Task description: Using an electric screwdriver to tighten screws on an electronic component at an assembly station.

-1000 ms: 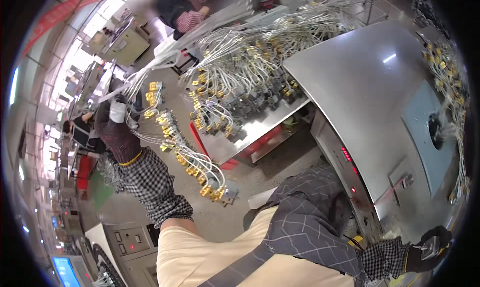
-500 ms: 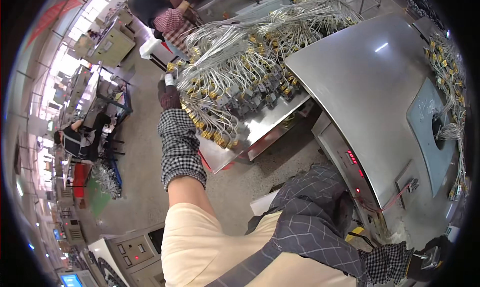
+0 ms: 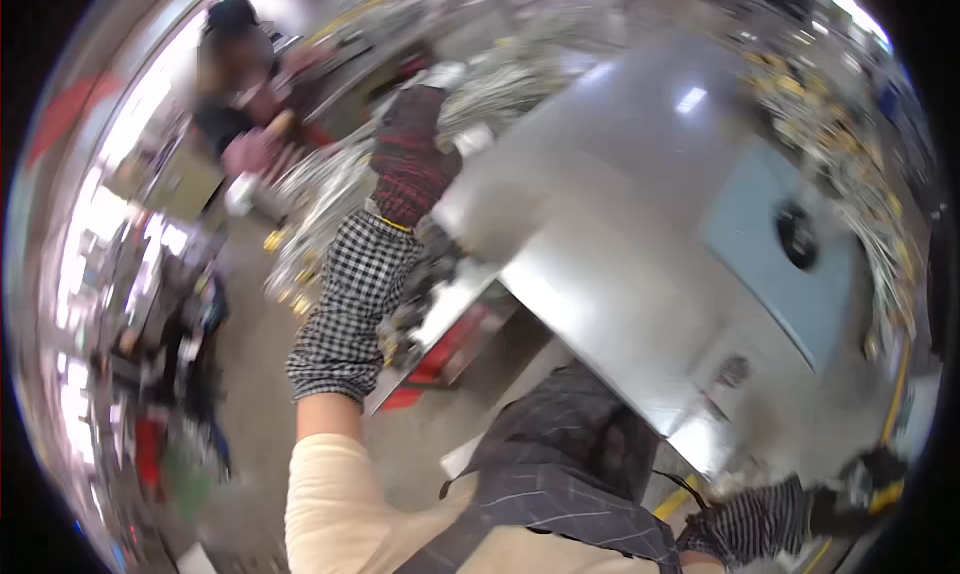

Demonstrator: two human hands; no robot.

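My left hand [image 3: 412,154], in a dark red-and-black glove with a checked sleeve, reaches over the bundles of white wires [image 3: 325,189] with yellow ends on the metal table. Its thumb and fingers stand apart, with whitish tips; I make out nothing held between them. Low at the right edge, my right hand [image 3: 838,514] in a dark glove is closed beside a blurred silvery piece. What exactly it grips cannot be made out. Between the hands lies a broad metal worktop [image 3: 600,264] with a light blue plate [image 3: 755,229] and a round black opening [image 3: 797,236].
Another person [image 3: 245,94] is at the far left, behind the wires. More wire bundles [image 3: 835,164] hang along the worktop's far right side. A red bin-like thing [image 3: 450,349] shows under the wire table. Worktables [image 3: 165,304] line the left. Much is blurred.
The view has swung to the right. My left hand has moved from the left end of the wire pile to over it, beside the metal worktop. My right hand stays low at the right.
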